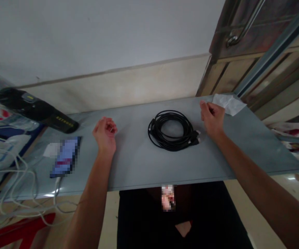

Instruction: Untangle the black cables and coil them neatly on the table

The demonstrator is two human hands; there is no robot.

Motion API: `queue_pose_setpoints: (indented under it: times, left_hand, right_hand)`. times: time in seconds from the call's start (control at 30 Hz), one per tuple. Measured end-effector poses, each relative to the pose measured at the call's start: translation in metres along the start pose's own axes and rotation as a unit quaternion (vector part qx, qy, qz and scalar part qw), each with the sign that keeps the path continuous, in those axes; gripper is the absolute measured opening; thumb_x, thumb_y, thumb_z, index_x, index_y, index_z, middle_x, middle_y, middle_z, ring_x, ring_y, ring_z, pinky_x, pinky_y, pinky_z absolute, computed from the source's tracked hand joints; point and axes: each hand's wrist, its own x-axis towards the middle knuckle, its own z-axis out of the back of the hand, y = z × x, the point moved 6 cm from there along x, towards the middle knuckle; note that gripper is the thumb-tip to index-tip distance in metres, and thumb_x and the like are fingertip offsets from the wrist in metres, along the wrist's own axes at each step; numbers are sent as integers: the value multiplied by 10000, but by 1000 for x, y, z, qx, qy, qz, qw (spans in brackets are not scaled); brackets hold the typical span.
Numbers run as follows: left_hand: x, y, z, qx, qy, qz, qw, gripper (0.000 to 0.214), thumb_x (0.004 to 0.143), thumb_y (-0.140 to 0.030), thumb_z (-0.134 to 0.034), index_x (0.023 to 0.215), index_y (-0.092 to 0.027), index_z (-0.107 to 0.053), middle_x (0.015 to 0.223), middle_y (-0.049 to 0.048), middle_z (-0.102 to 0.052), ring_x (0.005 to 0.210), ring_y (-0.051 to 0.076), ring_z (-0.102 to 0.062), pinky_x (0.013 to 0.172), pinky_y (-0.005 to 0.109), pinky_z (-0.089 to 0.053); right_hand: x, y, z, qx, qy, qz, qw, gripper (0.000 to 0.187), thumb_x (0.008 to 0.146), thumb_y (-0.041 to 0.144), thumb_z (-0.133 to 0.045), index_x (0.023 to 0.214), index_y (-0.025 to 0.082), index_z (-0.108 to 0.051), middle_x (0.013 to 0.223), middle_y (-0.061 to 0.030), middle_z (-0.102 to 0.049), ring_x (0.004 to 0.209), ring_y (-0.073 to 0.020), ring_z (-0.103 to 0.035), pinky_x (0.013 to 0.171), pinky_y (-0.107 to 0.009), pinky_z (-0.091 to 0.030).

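Note:
A coiled black cable (172, 144) lies on the grey table between my two hands. Its plugs stick out on the right side of the coil. My left hand (105, 134) rests on the table left of the coil, apart from it, with its fingers curled in and nothing visible in them. To the right of the coil, my right hand (213, 117) is closed in a loose fist, near the cable's plugs but not touching them. I see nothing held in it. Just behind that hand lies a crumpled white paper or plastic piece (231, 104).
The grey table (139, 166) stands against a wall. At left are a black handheld device (39, 110), a phone (66, 155) with a blurred screen, a white paper (51, 150) and tangled white cables (17, 173). A metal post (273, 52) rises at right.

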Motion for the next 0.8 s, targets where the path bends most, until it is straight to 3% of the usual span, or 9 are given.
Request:
queue_pose_setpoints:
  times: [0.07, 0.3, 0.63, 0.8]
  left_hand:
    - [1, -1, 1, -29, 14, 36, 999, 354, 831, -540, -803, 787, -235, -628, 711, -14, -539, 575, 119, -467, 511, 241, -351]
    - [1, -3, 7, -143, 37, 119, 982, 246, 871, -393, -784, 818, -234, -603, 713, -18, -524, 559, 114, -450, 469, 239, -354]
    - [-2, -4, 2, -162, 39, 138, 976, 217, 891, -394, -758, 835, -234, -623, 689, -24, -500, 547, 115, -444, 458, 242, -361]
    - [-5, -7, 1, -156, 28, 139, 977, 208, 890, -403, -748, 847, -240, -625, 687, -16, -502, 557, 127, -436, 460, 243, -345]
  right_hand:
    - [-2, 9, 3, -15, -20, 8, 1000, 712, 1037, 746, -618, 605, 279, -298, 565, 49, -300, 544, -148, -299, 544, -350, -251]
    - [-7, 27, -3, -48, -1, 38, 998, 711, 1061, 709, -587, 605, 269, -264, 583, 45, -255, 547, -141, -270, 563, -362, -248]
    - [-6, 29, -3, -57, -7, 37, 998, 727, 1053, 763, -549, 607, 268, -259, 575, 43, -258, 552, -140, -278, 555, -350, -264]
    - [-7, 27, -2, -57, -7, 39, 998, 700, 1059, 703, -583, 613, 268, -264, 582, 43, -262, 548, -140, -275, 562, -361, -266]
